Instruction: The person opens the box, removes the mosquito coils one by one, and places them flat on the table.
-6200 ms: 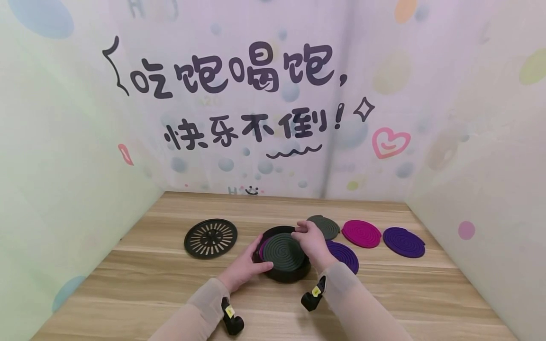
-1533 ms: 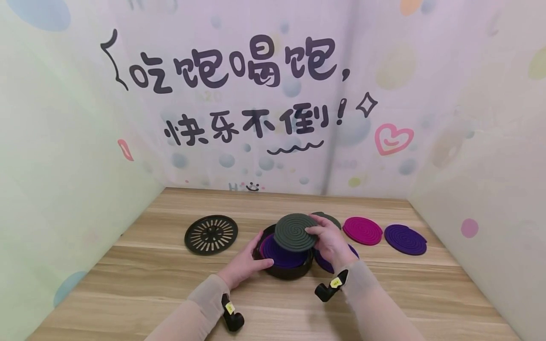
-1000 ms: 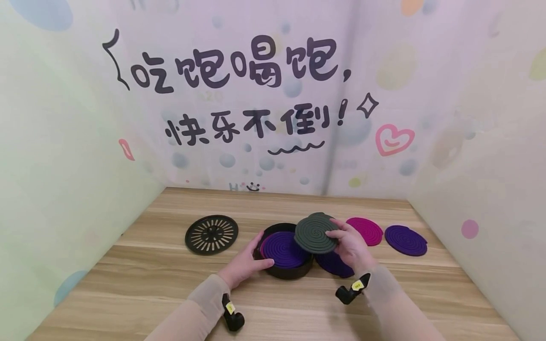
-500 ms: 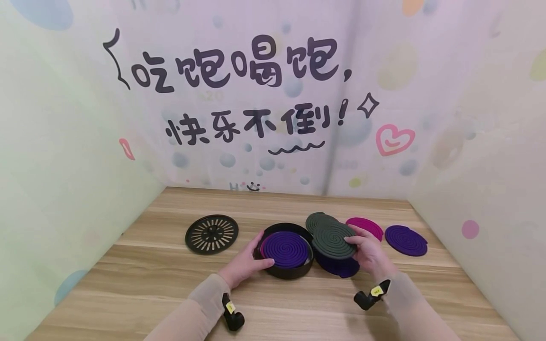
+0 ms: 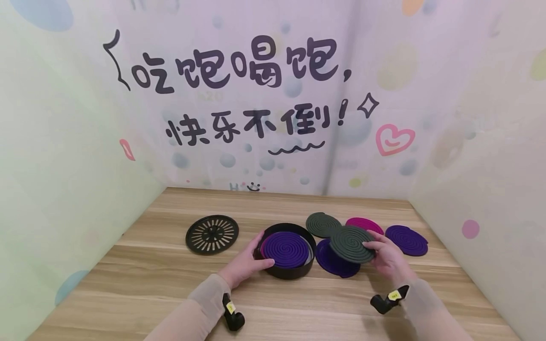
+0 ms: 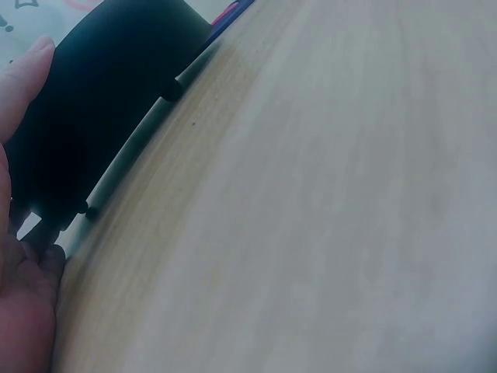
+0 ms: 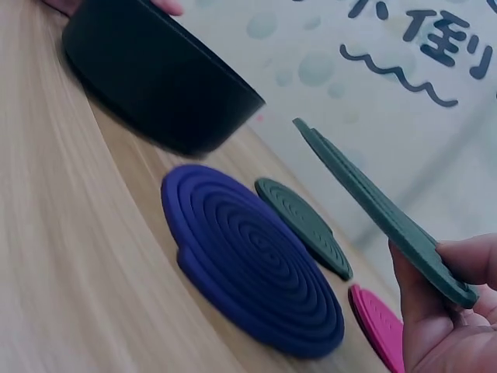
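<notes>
My right hand (image 5: 389, 258) pinches a dark green mosquito coil (image 5: 350, 243) at its right edge, thumb on top and fingers beneath. In the right wrist view that coil (image 7: 380, 214) is seen nearly edge-on, raised above the table. In the head view it overlaps a purple coil (image 5: 334, 265) lying on the wood. My left hand (image 5: 246, 265) grips the left side of a round black coil holder (image 5: 290, 273), its thumb over the near rim. Inside the holder lies another purple coil (image 5: 286, 248), with a magenta edge showing under it. The left wrist view shows the holder's outer wall (image 6: 109, 93).
A black slotted lid (image 5: 212, 234) lies to the left of the holder. Behind and right of it on the table are a green coil (image 5: 323, 224), a magenta coil (image 5: 362, 222) partly covered, and a purple coil (image 5: 406, 240). Fabric walls enclose the table's back and sides.
My right hand has lifted the green coil out of the holder and carried it rightward, uncovering the purple coil inside. My left hand has stayed on the holder.
</notes>
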The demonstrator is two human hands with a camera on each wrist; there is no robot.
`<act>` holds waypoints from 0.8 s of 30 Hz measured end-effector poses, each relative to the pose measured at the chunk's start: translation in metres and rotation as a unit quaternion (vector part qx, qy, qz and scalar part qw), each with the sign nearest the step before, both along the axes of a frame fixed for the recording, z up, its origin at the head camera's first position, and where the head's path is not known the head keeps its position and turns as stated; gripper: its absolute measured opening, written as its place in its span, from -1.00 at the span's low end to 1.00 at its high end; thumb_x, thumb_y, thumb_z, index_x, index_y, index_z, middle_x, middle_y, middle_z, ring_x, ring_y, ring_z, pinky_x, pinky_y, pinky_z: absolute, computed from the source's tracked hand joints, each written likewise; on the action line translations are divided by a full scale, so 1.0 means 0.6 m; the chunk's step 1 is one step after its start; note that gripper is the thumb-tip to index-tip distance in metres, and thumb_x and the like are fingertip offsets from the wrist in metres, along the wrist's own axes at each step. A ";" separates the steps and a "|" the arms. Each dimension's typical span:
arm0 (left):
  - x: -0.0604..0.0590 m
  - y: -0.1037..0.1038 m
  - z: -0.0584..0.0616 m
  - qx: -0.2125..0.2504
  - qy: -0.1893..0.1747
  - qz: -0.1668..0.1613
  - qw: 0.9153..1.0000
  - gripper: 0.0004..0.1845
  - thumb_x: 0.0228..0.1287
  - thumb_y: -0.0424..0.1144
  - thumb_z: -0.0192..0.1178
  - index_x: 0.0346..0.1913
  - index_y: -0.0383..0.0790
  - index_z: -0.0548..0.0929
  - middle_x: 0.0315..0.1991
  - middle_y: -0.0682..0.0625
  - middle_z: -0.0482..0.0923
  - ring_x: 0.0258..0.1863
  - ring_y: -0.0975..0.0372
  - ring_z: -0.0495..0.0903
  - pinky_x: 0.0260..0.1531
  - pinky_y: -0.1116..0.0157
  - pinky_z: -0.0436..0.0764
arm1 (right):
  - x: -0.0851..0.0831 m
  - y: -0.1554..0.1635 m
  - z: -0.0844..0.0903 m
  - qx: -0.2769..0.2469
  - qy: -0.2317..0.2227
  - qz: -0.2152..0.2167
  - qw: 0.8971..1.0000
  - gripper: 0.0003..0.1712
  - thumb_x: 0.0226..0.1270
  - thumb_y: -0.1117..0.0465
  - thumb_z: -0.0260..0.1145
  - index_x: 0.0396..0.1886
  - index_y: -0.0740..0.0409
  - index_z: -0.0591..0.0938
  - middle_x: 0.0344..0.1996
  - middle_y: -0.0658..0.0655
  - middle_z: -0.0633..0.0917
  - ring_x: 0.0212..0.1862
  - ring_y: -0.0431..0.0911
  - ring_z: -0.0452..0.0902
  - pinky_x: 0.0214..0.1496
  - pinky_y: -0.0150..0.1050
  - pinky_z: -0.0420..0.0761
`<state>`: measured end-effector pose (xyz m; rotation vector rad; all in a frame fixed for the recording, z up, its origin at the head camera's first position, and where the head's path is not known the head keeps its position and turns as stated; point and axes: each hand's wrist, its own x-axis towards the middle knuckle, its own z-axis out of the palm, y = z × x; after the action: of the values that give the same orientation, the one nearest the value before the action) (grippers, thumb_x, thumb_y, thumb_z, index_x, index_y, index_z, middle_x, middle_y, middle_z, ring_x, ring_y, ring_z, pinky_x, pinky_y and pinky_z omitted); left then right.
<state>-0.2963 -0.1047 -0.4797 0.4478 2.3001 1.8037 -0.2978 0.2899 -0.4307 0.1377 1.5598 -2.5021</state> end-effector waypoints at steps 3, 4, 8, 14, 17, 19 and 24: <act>0.001 0.001 0.001 0.000 0.002 0.001 1.000 0.05 0.11 -0.14 0.42 0.54 -0.02 -0.04 0.51 -0.19 -0.08 0.46 -0.06 -0.06 0.38 -0.08 -0.02 | 0.002 0.014 -0.007 -0.004 -0.005 -0.005 1.000 -0.59 0.38 0.52 0.05 0.04 -0.03 0.44 -0.23 -0.07 0.65 -0.19 -0.21 0.64 -0.10 -0.33 0.63; 0.001 0.001 0.000 -0.001 0.003 0.002 1.000 0.04 0.11 -0.14 0.42 0.54 -0.02 -0.04 0.51 -0.19 -0.07 0.46 -0.06 -0.06 0.38 -0.09 -0.02 | 0.003 0.019 -0.010 -0.004 -0.006 -0.007 1.000 -0.57 0.38 0.52 0.05 0.07 -0.02 0.43 -0.23 -0.08 0.65 -0.18 -0.21 0.64 -0.09 -0.33 0.63; 0.001 0.002 0.001 -0.008 0.009 0.006 1.000 0.03 0.12 -0.15 0.41 0.54 -0.02 -0.03 0.51 -0.20 -0.05 0.46 -0.07 -0.04 0.37 -0.10 -0.01 | 0.007 0.037 -0.021 -0.003 -0.014 -0.015 1.000 -0.47 0.37 0.53 0.06 0.24 0.03 0.31 -0.23 -0.09 0.64 -0.18 -0.22 0.63 -0.08 -0.32 0.63; 0.003 0.003 0.002 -0.015 0.015 0.011 1.000 0.02 0.12 -0.16 0.41 0.54 -0.05 -0.02 0.50 -0.21 -0.03 0.46 -0.09 -0.04 0.37 -0.10 -0.02 | 0.012 0.068 -0.035 -0.016 -0.015 -0.012 1.000 -0.53 0.36 0.55 0.04 -0.27 -0.14 0.64 -0.26 -0.09 0.67 -0.19 -0.23 0.63 -0.09 -0.33 0.63; 0.018 0.006 0.021 -0.013 0.014 0.011 1.000 0.00 0.14 -0.20 0.40 0.53 -0.11 -0.01 0.49 -0.24 -0.03 0.46 -0.10 -0.05 0.38 -0.11 -0.03 | 0.015 0.081 -0.041 -0.008 -0.021 -0.011 1.000 -0.48 0.37 0.55 0.04 -0.37 -0.19 0.68 -0.28 -0.10 0.67 -0.21 -0.24 0.63 -0.12 -0.34 0.63; 0.027 0.007 0.034 -0.012 0.011 0.010 1.000 -0.01 0.15 -0.22 0.39 0.53 -0.15 -0.01 0.49 -0.26 -0.03 0.46 -0.11 -0.05 0.38 -0.11 -0.04 | 0.018 0.087 -0.043 -0.004 -0.030 -0.013 0.999 -0.49 0.37 0.54 0.04 -0.37 -0.18 0.67 -0.29 -0.11 0.66 -0.21 -0.24 0.62 -0.12 -0.33 0.63; 0.025 0.007 0.032 -0.013 0.009 0.008 1.000 -0.01 0.16 -0.22 0.38 0.53 -0.17 -0.02 0.49 -0.27 -0.04 0.46 -0.12 -0.07 0.38 -0.12 -0.06 | 0.022 0.106 -0.052 0.000 -0.035 -0.018 0.999 -0.55 0.29 0.54 0.17 -0.36 -0.18 0.64 -0.31 -0.15 0.65 -0.20 -0.26 0.61 -0.07 -0.33 0.61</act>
<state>-0.2814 -0.1007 -0.4607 0.4443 2.3418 1.7828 -0.2849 0.3537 -0.4620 0.2538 1.5439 -2.4955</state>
